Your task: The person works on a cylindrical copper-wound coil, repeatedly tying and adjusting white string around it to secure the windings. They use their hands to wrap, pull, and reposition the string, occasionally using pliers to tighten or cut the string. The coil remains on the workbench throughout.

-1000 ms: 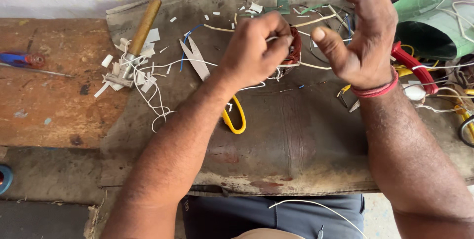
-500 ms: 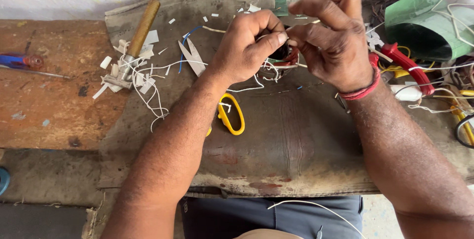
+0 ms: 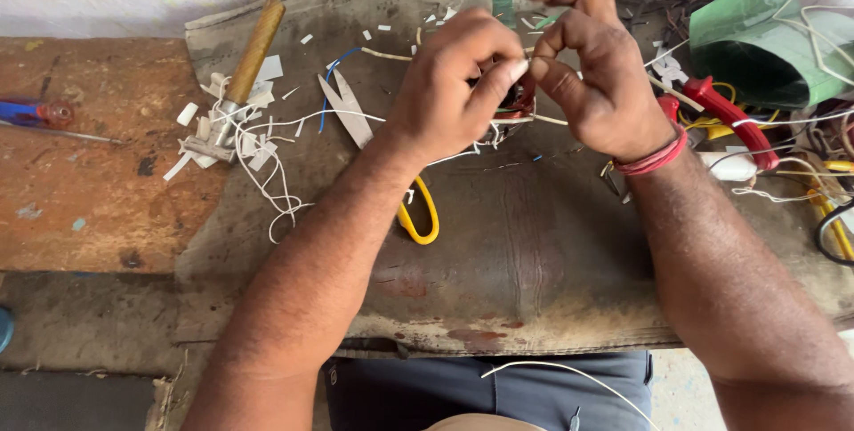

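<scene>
Both hands meet above the dark mat (image 3: pixel 498 253) on the worktop. The left hand (image 3: pixel 454 88) and right hand (image 3: pixel 596 84) each have fingers pinched together on a thin white wire (image 3: pixel 532 60), held between their fingertips just over a small red part (image 3: pixel 520 97). Yellow-handled scissors (image 3: pixel 356 115) lie beneath the left forearm.

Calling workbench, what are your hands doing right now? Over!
Left hand and right hand pinching thin white wire. Yellow-handled scissors lying under left forearm.

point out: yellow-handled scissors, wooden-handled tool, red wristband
yellow-handled scissors (image 3: pixel 422 217), head view, yellow handle loop.
wooden-handled tool (image 3: pixel 255 48), head view, middle of wooden handle.
red wristband (image 3: pixel 654 160), head view, band on right wrist.
</scene>
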